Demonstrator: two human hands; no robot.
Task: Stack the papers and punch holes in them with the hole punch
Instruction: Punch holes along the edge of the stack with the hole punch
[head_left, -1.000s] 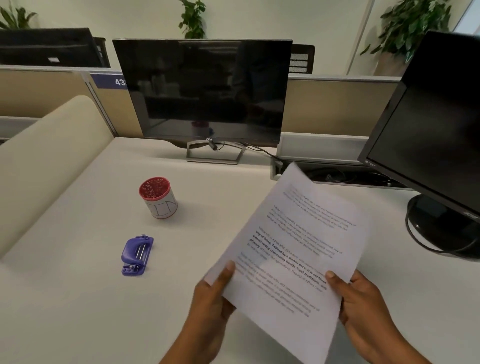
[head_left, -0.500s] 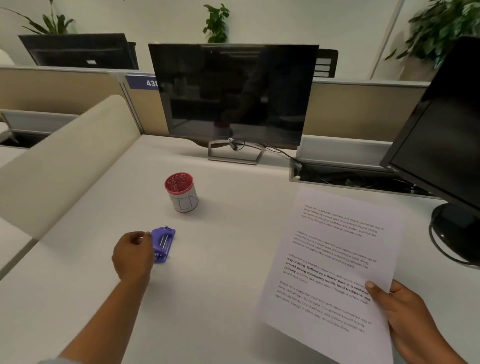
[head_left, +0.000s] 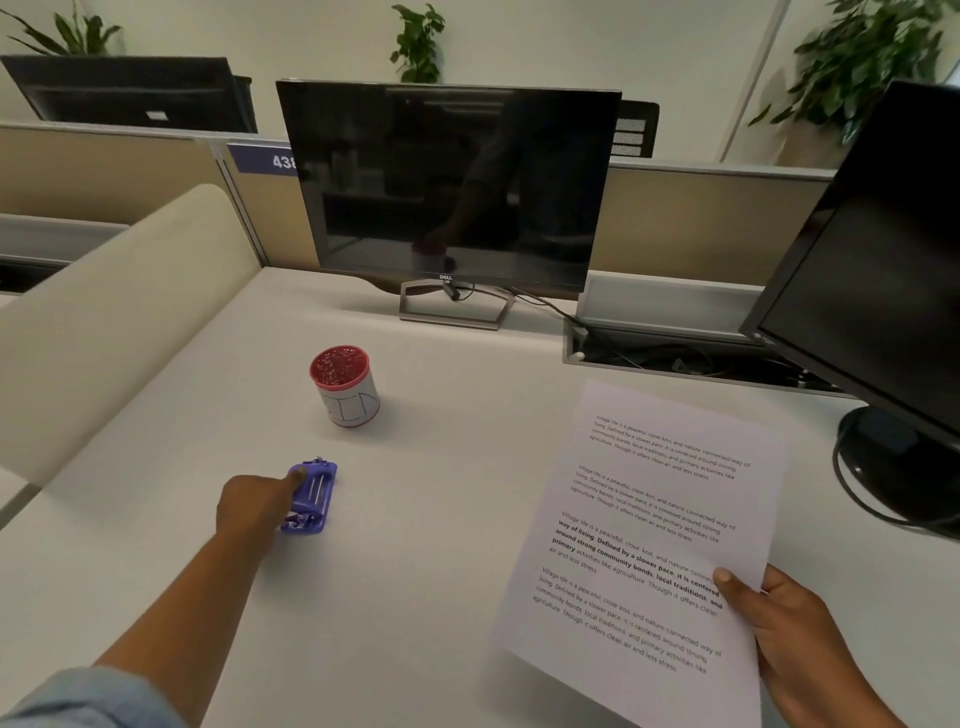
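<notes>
From my feed, the red cup (head_left: 345, 387) with a white label stands upright on the white worktop (head_left: 415, 597), and I place everything else against it. The purple hole punch (head_left: 314, 496) lies flat on the worktop just in front of the cup, a little to its left and not touching it. My left hand (head_left: 249, 506) is at the punch's left side. One of its fingers (head_left: 298, 474) is stretched onto the top corner nearest the cup, and the back of the hand covers the punch's near left edge. The other fingers are hidden behind the hand, so I cannot tell whether they have closed round the punch or only touch it. The papers (head_left: 649, 545) are well to the right of the cup and nearer to me, printed side up, with the far corner pointing away and the sheet tilted. I cannot tell how many sheets there are. My right hand (head_left: 795, 639) pinches the papers at their near right edge, the thumb pressed on the printed face and the other fingers curled underneath. Straight behind the cup a dark monitor (head_left: 452, 187) stands on a silver foot. A second dark screen (head_left: 883, 270) stands far to the cup's right, beyond the papers.
</notes>
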